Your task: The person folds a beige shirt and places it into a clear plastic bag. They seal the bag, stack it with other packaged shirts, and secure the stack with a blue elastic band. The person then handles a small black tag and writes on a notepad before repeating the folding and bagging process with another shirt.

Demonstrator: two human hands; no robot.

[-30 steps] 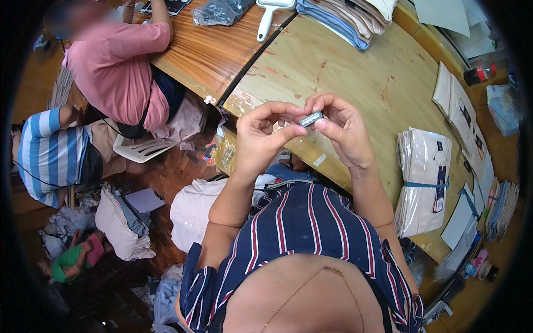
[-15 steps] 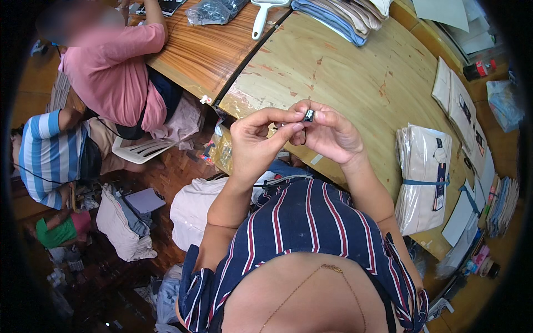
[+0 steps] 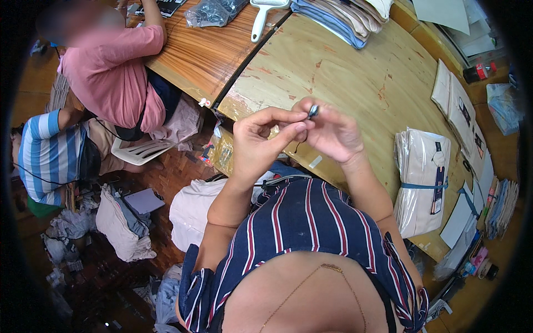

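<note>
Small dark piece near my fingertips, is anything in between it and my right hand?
Nothing visible: the small dark piece sits between the left hand and the right hand, close to both. Blur hides the exact contact.

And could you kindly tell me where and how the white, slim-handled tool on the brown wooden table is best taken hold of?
Likely by the slim white handle, from the camera wearer's side: it points toward the wearer, while the wider white head lies beyond.

a small dark object (image 3: 313, 111), with a pale shiny patch, is held at the fingertips of the left hand (image 3: 261, 132). its exact form is blurred.
</note>
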